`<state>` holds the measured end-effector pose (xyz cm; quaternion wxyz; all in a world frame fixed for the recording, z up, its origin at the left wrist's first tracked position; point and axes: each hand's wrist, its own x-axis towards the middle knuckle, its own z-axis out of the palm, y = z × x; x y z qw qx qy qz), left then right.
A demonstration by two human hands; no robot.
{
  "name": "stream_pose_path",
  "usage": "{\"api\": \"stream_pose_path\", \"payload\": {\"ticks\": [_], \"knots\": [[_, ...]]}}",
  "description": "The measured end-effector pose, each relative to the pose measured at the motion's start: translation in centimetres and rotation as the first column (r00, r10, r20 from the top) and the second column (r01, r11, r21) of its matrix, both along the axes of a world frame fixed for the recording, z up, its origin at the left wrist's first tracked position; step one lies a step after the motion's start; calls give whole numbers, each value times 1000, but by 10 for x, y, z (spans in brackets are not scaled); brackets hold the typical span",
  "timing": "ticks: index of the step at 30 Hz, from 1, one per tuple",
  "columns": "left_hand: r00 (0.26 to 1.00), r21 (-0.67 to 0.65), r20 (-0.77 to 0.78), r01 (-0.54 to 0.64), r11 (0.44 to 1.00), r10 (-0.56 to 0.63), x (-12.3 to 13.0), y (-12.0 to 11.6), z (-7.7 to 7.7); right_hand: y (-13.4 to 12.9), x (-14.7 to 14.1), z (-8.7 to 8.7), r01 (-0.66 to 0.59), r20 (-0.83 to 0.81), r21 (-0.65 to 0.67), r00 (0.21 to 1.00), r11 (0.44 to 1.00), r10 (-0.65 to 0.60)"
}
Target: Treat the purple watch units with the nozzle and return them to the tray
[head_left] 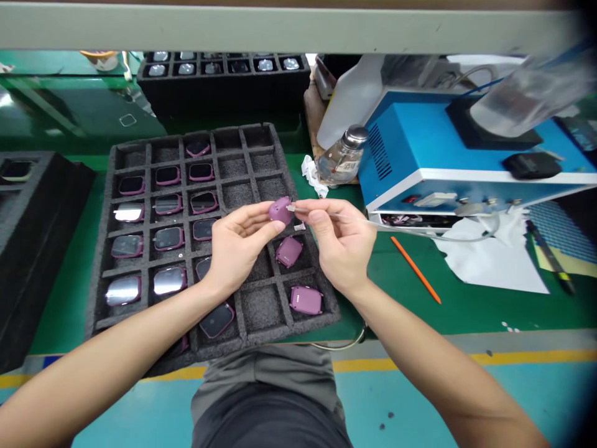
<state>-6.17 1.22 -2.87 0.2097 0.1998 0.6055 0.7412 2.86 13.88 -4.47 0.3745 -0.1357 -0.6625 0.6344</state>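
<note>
The left hand (pixel 240 246) pinches a rounded purple watch case (pixel 278 210) between thumb and fingers, its smooth, satin-looking back turned up, above the right half of a dark foam tray (pixel 261 335). The right hand (pixel 342 239) grips a slender tool (pixel 291 208) in a narrow pinch, its pale tip right at the case's edge; whether it presses in or only meets the surface, I cannot tell. A clear, bendy tube (pixel 448 238) curves away beyond that hand toward the blue metal box (pixel 396 137) on the desk's right side. The tray, coarse and speckled, is cut into square cells and reaches the desk's near edge. Inside its right edge lie two more matte purple cases, an upper case (pixel 289 251) and a lower case (pixel 306 300) by the near right corner. Toward its left edge sit rows of glossy, round-cornered watches (pixel 168 238), some dark as glass, others mirror-bright. Beyond the tray's far right corner stand a see-through bottle (pixel 342 155) with a shiny metal cap and crumpled white tissue (pixel 313 176). A thin orange stick (pixel 416 270) lies on the smooth green desk (pixel 387 305), right of the right hand.
</note>
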Motion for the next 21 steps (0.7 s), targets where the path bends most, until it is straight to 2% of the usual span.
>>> {"api": "stream_pose_path", "payload": {"ticks": [7,21], "knots": [[1000,29,-12,11,1000,-11,0,-1,0,3,-2,-6,-3,-86,19,996,1000,5],[1000,29,-24,16,999,-15,0,0,-1,3,-3,-6,1,-78,16,997,1000,0]]}}
